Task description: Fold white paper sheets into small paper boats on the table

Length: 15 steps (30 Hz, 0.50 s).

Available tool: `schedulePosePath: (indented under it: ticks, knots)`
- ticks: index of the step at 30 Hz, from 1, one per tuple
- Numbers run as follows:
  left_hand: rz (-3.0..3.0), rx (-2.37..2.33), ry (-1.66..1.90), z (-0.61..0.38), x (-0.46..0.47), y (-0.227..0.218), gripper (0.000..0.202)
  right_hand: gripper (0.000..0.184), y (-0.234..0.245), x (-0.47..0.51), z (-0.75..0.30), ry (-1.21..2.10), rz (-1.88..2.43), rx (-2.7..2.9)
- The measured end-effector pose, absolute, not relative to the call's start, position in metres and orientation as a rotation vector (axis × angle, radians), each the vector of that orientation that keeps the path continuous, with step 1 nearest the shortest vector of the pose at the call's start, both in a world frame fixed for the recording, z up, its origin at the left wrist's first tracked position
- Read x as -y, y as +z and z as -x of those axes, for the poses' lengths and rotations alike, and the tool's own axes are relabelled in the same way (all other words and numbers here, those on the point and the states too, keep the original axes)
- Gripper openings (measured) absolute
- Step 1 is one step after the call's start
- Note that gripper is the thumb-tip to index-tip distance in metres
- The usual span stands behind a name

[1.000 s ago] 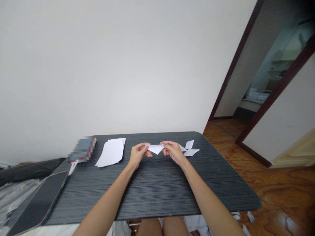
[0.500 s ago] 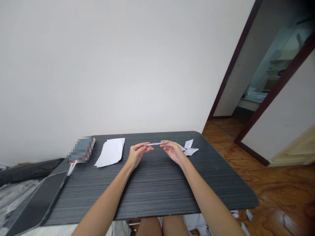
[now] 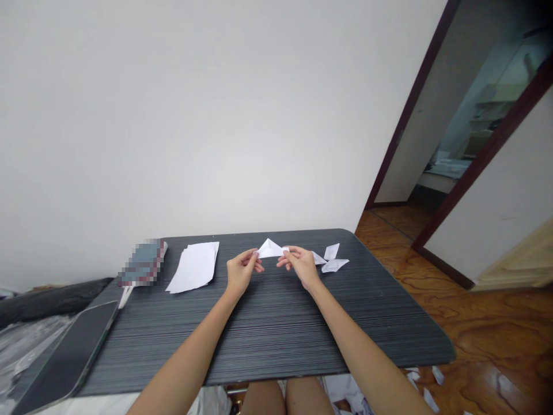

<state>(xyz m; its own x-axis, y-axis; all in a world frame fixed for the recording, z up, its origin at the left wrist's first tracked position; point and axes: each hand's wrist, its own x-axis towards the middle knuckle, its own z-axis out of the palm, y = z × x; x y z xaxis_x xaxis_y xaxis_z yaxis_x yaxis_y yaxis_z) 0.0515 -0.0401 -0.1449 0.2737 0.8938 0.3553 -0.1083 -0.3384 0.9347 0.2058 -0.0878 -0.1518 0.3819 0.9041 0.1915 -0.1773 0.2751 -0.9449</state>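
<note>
White paper, folded into a small flat triangle [image 3: 270,250], is held between your two hands in the head view, raised over the near-black, streaked tabletop [image 3: 276,331]; your left hand [image 3: 241,271] pinches its left corner between thumb and fingers, and your right hand [image 3: 301,267] pinches the right corner likewise, so both are closed on the paper, the other fingers loosely curled below; its peak points up, away from you.

A second ago that point faced down towards you, and half a second ago the paper showed edge-on; your hands have stayed at its two ends.

To the left lies a loose stack of white paper sheets [image 3: 194,268], then a pixelated blue-grey and dark-red object [image 3: 144,263] and a dark, flat, rounded slab [image 3: 69,357]; just beyond your right hand, which partly covers one, lie white folded paper pieces [image 3: 335,266]; white paper scraps [image 3: 438,374] lie on the brown wood-patterned floor [image 3: 479,328].
</note>
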Motion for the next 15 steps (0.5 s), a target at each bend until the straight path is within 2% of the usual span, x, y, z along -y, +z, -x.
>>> schedulePosePath:
  ticks: [4, 8, 15]
  knots:
    - [-1.516, -0.758, 1.281, -0.053, 0.041, -0.147, 0.035, 0.023, -0.149, 0.089, -0.203, 0.807, 1.0, 0.854]
    - [-1.746, -0.774, 1.262, -0.05, 0.039, -0.151, 0.03, 0.02, -0.151, 0.089, -0.203, 0.784, 0.983, 0.829]
    - [-2.137, -0.714, 1.276, -0.041, 0.03, -0.151, 0.02, 0.021, -0.151, 0.089, -0.208, 0.918, 0.998, 0.947]
